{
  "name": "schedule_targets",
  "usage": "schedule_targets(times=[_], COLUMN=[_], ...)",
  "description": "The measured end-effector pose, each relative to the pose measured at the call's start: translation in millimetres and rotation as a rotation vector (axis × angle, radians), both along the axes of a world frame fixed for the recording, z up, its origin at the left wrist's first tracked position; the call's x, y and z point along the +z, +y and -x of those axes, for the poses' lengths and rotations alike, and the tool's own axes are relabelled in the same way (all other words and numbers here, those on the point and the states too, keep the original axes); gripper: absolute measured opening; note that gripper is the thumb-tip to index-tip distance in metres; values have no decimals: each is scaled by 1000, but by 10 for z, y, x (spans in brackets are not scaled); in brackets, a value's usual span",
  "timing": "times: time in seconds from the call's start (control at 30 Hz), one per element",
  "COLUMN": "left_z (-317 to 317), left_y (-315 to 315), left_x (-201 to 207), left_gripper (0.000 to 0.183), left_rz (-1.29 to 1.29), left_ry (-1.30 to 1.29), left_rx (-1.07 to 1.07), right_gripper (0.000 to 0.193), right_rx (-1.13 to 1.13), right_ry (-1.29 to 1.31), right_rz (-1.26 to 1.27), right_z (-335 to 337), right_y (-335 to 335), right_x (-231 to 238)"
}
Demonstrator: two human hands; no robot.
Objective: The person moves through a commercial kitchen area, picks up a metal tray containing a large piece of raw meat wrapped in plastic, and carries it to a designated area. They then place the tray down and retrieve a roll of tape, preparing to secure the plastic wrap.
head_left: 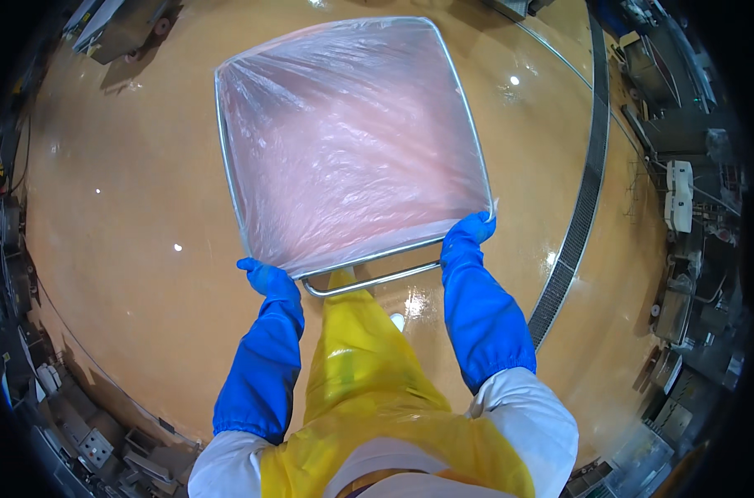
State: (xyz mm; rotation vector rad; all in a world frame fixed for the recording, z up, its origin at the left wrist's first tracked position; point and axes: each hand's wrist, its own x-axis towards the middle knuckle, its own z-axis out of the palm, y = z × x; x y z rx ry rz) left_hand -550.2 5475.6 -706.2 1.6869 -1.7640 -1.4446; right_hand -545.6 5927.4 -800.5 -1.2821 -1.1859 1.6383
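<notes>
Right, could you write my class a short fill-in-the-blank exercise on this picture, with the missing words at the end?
1. The apron is coloured ____.
2. The left hand and right hand are gloved in ____.
3. Seen from the plastic sheet, the floor drain lies to the ____.

Missing words: yellow; blue; right.

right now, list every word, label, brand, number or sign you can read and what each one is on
None can be read with certainty.
White fixture at the right: small dark marks, too small to read.
Plastic sheet, yellow apron, gloved left hand and right hand: no lettering visible.
Equipment around the edges: too small or dim to tell.
</notes>
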Motion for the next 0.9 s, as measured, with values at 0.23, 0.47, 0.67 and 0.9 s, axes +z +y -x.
schedule_targets(times=[0.23, 0.47, 0.67, 0.9], left_z=[507, 1085, 2104, 1436], left_y=[17, -180, -608, -935], left_x=[0, -186, -315, -687], left_gripper=[76, 78, 74, 58], left_rz=[2, -1, 103, 180], left_ry=[-14, -134, -89, 217], left_rx=[-8, -10, -215, -248], right_gripper=[36, 38, 40, 48], right_rx=[144, 334, 375, 321], right_ry=[-233, -260, -159, -137], right_rz=[-173, -201, -146, -98], right_z=[542, 887, 1728, 2287], right_y=[-17, 44, -228, -713], right_x=[-60, -22, 195, 222])
